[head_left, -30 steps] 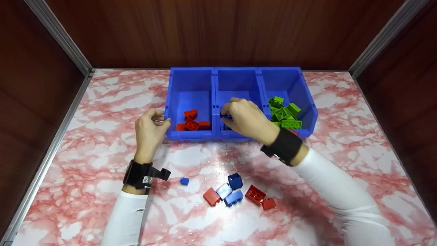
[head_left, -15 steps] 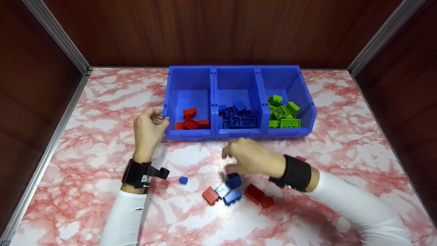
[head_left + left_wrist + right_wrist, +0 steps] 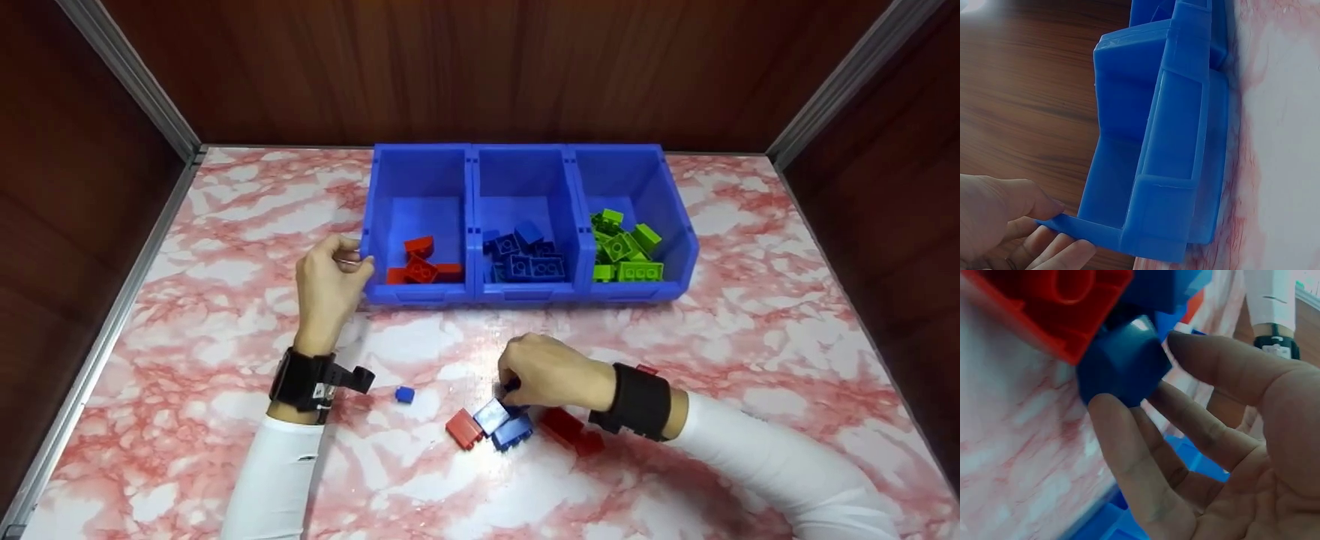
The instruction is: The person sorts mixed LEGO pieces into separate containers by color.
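Note:
In the head view my left hand (image 3: 330,292) grips the left side wall of a blue three-compartment bin (image 3: 424,171). The left wrist view shows the thumb on one face of that wall (image 3: 1086,230) and the fingers on the other. My right hand (image 3: 559,371) is down at the loose bricks in front of the bin. Between its thumb and fingers it pinches a dark blue toy building brick (image 3: 1123,363), mostly hidden by the hand from above. A red brick (image 3: 1044,304) lies right beside it in the right wrist view.
Red bricks (image 3: 421,270) lie in the left compartment, blue bricks (image 3: 529,262) in the middle, green bricks (image 3: 630,251) in the right. On the marbled table are a small blue brick (image 3: 405,394), a red brick (image 3: 464,430), two blue bricks (image 3: 513,433) and red bricks (image 3: 561,424).
My right hand has come out of the middle compartment, moved down toward the table and closed its fingers on the dark blue brick. My left hand has stayed on the bin.

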`<state>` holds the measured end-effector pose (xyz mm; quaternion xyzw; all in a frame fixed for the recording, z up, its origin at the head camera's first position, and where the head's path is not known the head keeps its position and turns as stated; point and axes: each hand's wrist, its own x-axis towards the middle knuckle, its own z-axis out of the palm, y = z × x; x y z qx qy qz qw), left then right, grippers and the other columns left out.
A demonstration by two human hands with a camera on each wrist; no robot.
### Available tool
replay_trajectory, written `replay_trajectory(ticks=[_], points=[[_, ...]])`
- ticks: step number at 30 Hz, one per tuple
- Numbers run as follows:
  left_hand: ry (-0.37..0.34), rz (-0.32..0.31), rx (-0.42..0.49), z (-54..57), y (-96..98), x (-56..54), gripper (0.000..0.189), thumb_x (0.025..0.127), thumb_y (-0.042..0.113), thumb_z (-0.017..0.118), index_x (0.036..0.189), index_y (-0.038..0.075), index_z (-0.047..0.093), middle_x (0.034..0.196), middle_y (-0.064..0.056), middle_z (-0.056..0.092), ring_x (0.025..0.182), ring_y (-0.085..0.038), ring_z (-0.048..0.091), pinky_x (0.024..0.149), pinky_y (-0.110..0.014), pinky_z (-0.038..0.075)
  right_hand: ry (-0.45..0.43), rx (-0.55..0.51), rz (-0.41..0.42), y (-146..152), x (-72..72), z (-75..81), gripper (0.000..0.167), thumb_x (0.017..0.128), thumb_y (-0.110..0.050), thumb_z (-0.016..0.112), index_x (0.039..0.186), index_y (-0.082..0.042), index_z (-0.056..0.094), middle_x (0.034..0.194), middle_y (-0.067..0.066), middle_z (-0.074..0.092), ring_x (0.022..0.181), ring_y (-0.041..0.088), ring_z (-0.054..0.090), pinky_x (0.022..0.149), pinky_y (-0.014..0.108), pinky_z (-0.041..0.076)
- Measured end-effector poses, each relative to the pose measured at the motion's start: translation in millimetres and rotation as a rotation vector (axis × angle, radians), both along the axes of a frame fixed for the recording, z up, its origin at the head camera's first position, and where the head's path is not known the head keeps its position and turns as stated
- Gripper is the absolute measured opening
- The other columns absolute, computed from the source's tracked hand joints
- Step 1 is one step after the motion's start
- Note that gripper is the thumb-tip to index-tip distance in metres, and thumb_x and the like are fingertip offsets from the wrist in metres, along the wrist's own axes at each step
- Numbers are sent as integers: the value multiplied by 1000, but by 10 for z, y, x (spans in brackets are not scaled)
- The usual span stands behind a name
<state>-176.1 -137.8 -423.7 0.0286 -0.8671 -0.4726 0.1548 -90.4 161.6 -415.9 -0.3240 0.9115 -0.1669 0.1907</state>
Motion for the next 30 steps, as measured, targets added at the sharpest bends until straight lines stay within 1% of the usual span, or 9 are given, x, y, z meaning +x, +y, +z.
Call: replay_trajectory(ticks=[4, 9, 12, 16, 19, 22, 25, 27, 30], points=[[-12, 0, 3, -2, 1, -3, 23, 89, 4, 76, 112, -2, 74, 105, -21, 79, 93, -33, 77, 71, -8, 52, 25, -2, -22, 34, -46, -31, 4, 83, -15, 87, 83, -14, 83, 82, -2, 81, 77, 14, 69, 73, 32, 58], [-14, -1, -2, -1, 1, -2, 24, 89, 4, 77, 112, -2, 74, 105, -21, 79, 93, -32, 77, 79, -28, 64, 44, 1, -26, 64, -78, -53, 7, 82, -12, 86, 88, -12, 83, 86, 0, 81, 87, 20, 74, 82, 37, 62], [-11, -4, -1, -3, 5, -2, 24, 89, 3, 76, 112, -3, 74, 106, -21, 79, 93, -32, 77, 81, -33, 65, 67, 4, -15, 83, -80, -58, 12, 79, -8, 85, 90, -11, 83, 88, 1, 80, 88, 22, 73, 84, 39, 62], [-9, -5, 0, -6, 10, 0, 24, 89, 4, 76, 112, -3, 74, 105, -20, 79, 92, -32, 77, 76, -24, 63, 90, 8, -7, 120, -83, -57, 19, 75, -1, 82, 91, -11, 83, 89, 1, 77, 87, 21, 70, 84, 39, 61], [5, 1, -6, -12, 5, -4, 24, 88, 5, 77, 110, -2, 74, 103, -20, 80, 91, -31, 78, 72, -14, 57, 96, 0, 0, 146, -90, -55, 23, 73, 4, 79, 90, -11, 83, 91, 1, 76, 86, 19, 69, 81, 37, 61], [24, 4, -14, -14, -2, -5, 23, 87, 5, 78, 109, -2, 75, 101, -20, 80, 91, -32, 78, 71, -10, 51, 108, -12, 14, 167, -94, -54, 25, 72, 5, 77, 90, -10, 83, 92, 3, 77, 85, 19, 69, 78, 36, 61], [30, 3, -14, -10, -2, -1, 22, 87, 4, 78, 108, -2, 75, 100, -20, 79, 90, -33, 78, 72, -10, 49, 127, -29, 14, 184, -96, -53, 22, 77, -2, 81, 98, -8, 82, 97, 5, 78, 90, 20, 70, 78, 36, 61], [28, 3, -12, -6, 0, 0, 22, 87, 4, 78, 108, -2, 75, 100, -20, 79, 91, -33, 77, 72, -10, 49, 148, -38, -6, 197, -98, -55, 25, 80, -9, 84, 105, -6, 80, 99, 7, 78, 90, 20, 68, 76, 36, 60], [21, 2, -9, -4, 2, -3, 22, 87, 4, 77, 108, -2, 75, 101, -21, 79, 91, -33, 77, 70, -7, 48, 160, -43, -70, 214, -108, -79, 29, 84, -21, 86, 107, -4, 77, 93, 8, 76, 78, 17, 61, 65, 30, 53]])
